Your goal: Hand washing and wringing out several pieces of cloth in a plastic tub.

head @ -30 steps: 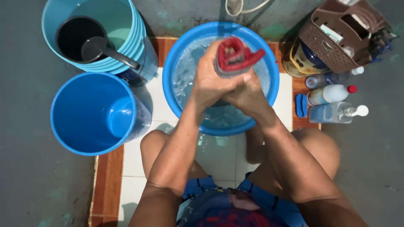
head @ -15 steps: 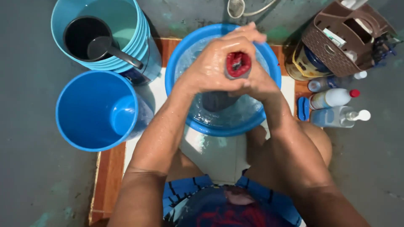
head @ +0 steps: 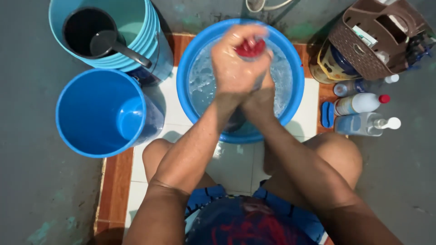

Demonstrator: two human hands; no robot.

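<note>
Head view, red cloth [head: 250, 48] bunched inside left hand [head: 236, 68] fingers

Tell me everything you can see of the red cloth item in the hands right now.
The red cloth shows only as a small bunched, wet-looking wad, blurred. It sticks out above the left hand, which wraps it; the right hand grips from below. It is held over the soapy water of the blue basin.

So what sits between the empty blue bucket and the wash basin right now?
In the head view, only bare white floor tile lies between the empty blue bucket and the blue basin of soapy water; the bucket's shadow falls across it.
</note>
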